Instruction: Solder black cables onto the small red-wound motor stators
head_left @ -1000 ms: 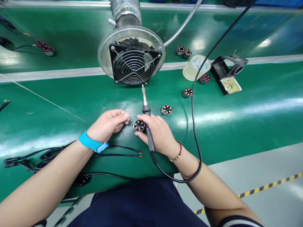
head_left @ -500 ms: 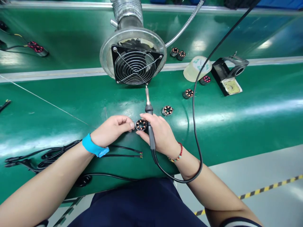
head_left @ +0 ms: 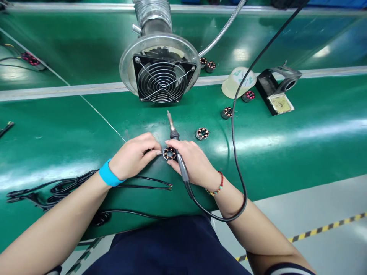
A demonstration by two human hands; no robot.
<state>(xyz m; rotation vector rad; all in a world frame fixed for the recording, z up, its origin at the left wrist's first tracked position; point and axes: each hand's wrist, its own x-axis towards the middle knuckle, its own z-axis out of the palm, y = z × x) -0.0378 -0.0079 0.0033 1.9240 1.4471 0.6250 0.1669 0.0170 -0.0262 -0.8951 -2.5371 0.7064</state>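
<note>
A thin silvery strand, which looks like solder wire [head_left: 99, 112], slants in from the upper left to my left hand [head_left: 136, 156]. Thumb and forefinger are pinched on it, and its tip reaches the left edge of a small round motor stator [head_left: 169, 154]. My right hand [head_left: 196, 162] grips this stator between thumb and fingers, its ring of copper windings facing up. The same hand also holds a soldering iron [head_left: 182, 168] across the palm. The iron's bare metal tip points away from me and slightly left, apart from the stator.
A fume extractor fan [head_left: 163, 82] hangs just beyond my hands. Rightward stand more stators [head_left: 202, 133], a tape roll [head_left: 239, 82] and an iron stand with sponge [head_left: 281, 104]. Black cables [head_left: 61, 191] lie by my left forearm. The iron's cord [head_left: 234, 141] loops over my right forearm.
The iron's tip has swung left and toward me. My left wrist has turned, and the wire now slopes more steeply from higher up. The held stator has shifted slightly.
</note>
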